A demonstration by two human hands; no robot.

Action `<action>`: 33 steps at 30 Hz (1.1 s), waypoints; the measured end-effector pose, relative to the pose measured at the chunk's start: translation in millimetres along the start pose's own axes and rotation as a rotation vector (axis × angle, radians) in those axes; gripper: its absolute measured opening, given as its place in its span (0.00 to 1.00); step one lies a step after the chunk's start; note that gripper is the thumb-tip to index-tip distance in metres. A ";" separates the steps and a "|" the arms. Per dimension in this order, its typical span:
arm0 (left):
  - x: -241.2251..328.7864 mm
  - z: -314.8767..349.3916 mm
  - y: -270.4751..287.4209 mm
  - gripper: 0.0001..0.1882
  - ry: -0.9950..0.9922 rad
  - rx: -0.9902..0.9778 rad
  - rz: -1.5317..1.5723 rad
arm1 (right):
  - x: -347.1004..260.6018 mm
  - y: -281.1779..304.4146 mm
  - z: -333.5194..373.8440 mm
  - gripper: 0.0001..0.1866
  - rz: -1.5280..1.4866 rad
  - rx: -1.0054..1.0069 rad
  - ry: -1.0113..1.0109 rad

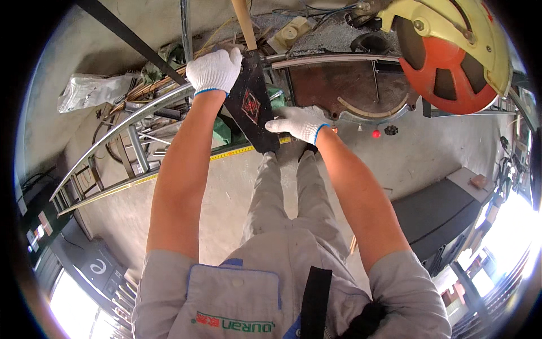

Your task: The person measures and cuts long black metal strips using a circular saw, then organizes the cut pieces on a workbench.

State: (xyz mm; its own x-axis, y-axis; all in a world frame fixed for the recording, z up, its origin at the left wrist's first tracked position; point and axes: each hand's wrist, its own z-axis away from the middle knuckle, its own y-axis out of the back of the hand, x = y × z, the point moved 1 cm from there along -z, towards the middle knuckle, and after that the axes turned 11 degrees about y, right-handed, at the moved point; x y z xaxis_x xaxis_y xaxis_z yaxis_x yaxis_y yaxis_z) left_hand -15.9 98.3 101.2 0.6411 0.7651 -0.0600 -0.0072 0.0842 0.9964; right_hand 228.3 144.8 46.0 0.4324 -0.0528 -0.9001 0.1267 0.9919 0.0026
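A long black flat panel (246,107) with a red diamond-shaped emblem stands tilted in front of me, its lower end near my feet. My left hand (213,72), in a white knitted glove with a blue cuff, is closed at the panel's upper left edge. On the other side, my gloved right hand (298,122) grips the panel's right edge, with one digit laid over its front and the other fingers partly hidden. A pale wooden strip (244,25) rises behind the panel's top; whether they are joined I cannot tell.
At the far right is a cut-off saw with a yellow and red guard (446,73) above a brown saw table (333,85). A metal rail frame (121,121) with a yellow measuring tape (231,152) crosses the left. Clear plastic bags (93,90) and offcuts lie beyond; a dark board (432,217) lies right.
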 end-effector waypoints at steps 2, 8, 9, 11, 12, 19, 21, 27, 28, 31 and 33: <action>-0.6 -0.7 -3.5 0.33 -0.001 0.000 0.001 | -6.8 2.8 2.2 0.34 0.023 -0.007 -0.017; 3.4 -1.8 -1.5 0.33 0.006 -0.010 -0.006 | -3.2 4.6 2.6 0.32 0.038 0.052 -0.032; 6.3 -2.0 -0.6 0.33 0.001 -0.011 -0.001 | 5.3 4.5 1.4 0.32 0.007 0.083 -0.028; 9.0 -2.3 -0.4 0.33 -0.006 -0.012 0.007 | 10.5 2.5 2.0 0.31 -0.058 0.135 -0.018; 9.1 -2.1 0.1 0.33 0.002 -0.026 0.007 | 13.1 0.7 3.6 0.30 -0.093 0.158 -0.013; 14.6 -3.0 2.8 0.34 0.030 -0.114 -0.022 | -3.1 4.4 10.0 0.29 -0.091 0.195 -0.024; 15.9 -2.9 5.1 0.35 0.039 -0.139 -0.022 | 7.4 3.0 7.5 0.29 -0.141 0.209 0.003; 24.6 -3.6 10.0 0.36 0.057 -0.187 -0.046 | 29.0 2.0 1.6 0.27 -0.239 0.227 0.026; 23.7 -2.8 11.1 0.36 0.049 -0.182 -0.049 | 25.8 1.2 1.8 0.27 -0.244 0.236 0.038; 22.2 -3.7 9.7 0.35 0.042 -0.187 -0.053 | 16.3 3.0 5.4 0.28 -0.219 0.222 0.005; 24.0 -4.4 10.7 0.35 0.046 -0.210 -0.062 | 19.0 3.7 4.9 0.29 -0.219 0.228 -0.003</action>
State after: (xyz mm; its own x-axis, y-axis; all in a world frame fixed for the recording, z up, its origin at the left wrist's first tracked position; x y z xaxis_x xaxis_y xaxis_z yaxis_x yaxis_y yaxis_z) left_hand -3.9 120.4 110.2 0.6100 0.7820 -0.1279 -0.1321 0.2595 0.9567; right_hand 241.4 146.9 31.1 0.3757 -0.2630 -0.8887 0.4141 0.9055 -0.0929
